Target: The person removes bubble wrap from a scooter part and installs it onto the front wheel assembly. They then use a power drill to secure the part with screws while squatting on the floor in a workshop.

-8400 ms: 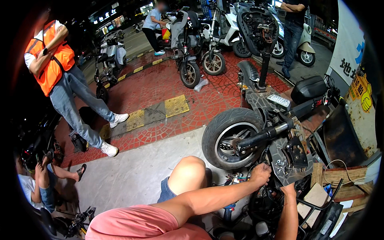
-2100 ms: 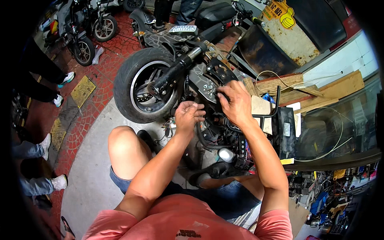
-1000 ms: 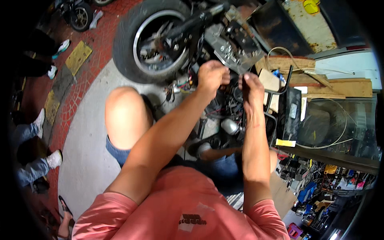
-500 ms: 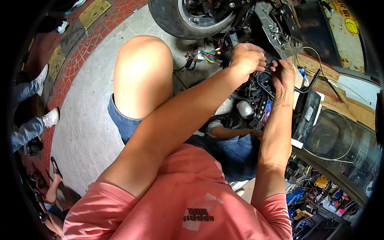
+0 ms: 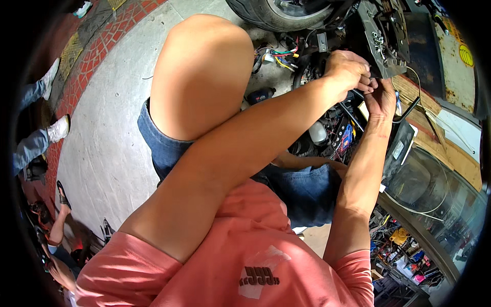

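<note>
Grey concrete floor (image 5: 110,128) spreads across the left, with a black-tyred wheel (image 5: 260,15) cut off by the upper edge and, to its right, a dark grey panel (image 5: 371,25) near the upper right corner. The left hand (image 5: 347,70) and right hand (image 5: 382,99) come together at the panel's lower edge, fingers curled, though what either grip holds cannot be told. Small silvery bolts (image 5: 377,39) lie on the panel.

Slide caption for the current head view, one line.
Left hand and right hand close together beside a grey plate, black tyre nearby.
</note>
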Action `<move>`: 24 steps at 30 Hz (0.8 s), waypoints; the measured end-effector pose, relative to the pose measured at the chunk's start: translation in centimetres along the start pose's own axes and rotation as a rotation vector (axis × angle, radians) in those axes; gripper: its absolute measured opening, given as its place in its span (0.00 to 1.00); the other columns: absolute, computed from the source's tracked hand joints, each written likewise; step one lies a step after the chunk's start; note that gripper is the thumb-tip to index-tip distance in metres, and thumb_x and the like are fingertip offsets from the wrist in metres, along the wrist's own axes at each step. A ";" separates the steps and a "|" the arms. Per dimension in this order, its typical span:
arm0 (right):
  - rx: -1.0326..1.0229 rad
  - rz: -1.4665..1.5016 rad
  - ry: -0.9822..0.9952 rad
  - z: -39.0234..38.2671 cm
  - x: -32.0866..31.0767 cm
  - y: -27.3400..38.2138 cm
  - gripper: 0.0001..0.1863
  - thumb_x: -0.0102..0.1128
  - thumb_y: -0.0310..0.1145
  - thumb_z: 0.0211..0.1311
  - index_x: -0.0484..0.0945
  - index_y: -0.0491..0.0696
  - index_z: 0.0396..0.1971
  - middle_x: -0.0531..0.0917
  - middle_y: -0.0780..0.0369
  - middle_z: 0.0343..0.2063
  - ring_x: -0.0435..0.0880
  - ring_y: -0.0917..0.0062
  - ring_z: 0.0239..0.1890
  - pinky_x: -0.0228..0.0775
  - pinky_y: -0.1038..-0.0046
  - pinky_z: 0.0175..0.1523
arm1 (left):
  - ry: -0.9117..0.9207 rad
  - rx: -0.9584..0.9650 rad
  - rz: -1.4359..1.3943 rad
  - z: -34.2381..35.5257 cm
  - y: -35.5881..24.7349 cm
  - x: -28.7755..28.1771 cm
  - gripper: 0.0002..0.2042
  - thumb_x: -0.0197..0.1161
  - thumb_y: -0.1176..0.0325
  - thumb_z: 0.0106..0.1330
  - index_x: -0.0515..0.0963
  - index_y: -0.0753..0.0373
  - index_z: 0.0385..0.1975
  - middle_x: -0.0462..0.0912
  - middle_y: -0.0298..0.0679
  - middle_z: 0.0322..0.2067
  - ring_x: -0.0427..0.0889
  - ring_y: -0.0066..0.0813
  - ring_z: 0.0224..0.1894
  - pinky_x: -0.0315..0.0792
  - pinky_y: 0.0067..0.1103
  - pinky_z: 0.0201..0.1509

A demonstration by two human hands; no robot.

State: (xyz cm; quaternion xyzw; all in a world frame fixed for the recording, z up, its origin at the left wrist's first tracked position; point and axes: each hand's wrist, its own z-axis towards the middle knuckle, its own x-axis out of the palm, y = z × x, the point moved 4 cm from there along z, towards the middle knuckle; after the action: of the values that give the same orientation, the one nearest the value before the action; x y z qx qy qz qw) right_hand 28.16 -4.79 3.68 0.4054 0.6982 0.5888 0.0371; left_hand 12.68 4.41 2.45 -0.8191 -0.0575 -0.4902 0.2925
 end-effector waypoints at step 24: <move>-0.097 0.011 0.104 -0.5 1.2 -0.5 0.24 0.60 0.27 0.62 0.73 0.44 0.59 0.83 0.61 0.41 0.70 0.82 0.28 0.65 0.75 0.37 | 0.116 0.246 0.123 1.8 1.3 1.3 0.02 0.60 0.83 0.68 0.75 0.75 0.37 0.84 0.50 0.30 0.88 0.37 0.25 0.86 0.27 0.28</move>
State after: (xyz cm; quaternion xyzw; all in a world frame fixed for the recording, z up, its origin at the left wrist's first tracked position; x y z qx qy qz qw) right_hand 26.85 -4.40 3.94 0.3758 0.6675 0.6426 0.0169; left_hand 15.23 4.08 2.37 -0.7493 -0.0497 -0.5073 0.4228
